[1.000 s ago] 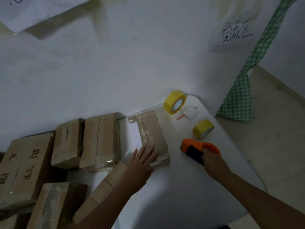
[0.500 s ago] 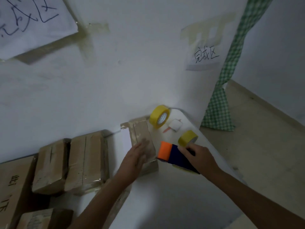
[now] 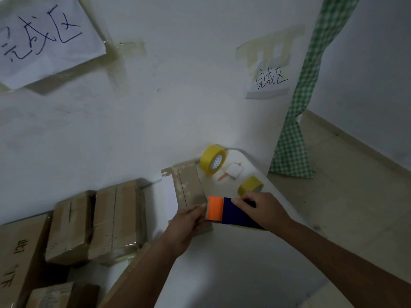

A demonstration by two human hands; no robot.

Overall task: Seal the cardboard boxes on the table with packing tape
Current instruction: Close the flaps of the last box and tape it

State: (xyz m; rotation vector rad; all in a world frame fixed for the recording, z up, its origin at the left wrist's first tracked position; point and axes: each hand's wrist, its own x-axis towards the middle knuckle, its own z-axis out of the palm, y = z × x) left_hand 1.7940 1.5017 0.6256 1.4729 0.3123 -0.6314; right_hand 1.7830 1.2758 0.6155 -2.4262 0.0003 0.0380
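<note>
Head view: white table [image 3: 233, 274] against white wall [image 3: 166, 112], boxes [image 3: 97, 221] beside.

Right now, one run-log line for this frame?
right hand: grips tape dispenser | left hand: at dispenser's orange end, on box | seam untaped

Bare desk [image 3: 233, 274] lies open in front, near the viewer. Stacked boxes [image 3: 115, 218] block the left, the wall [image 3: 178, 107] closes the far side, and two tape rolls [image 3: 212, 159] crowd the far right corner.
</note>
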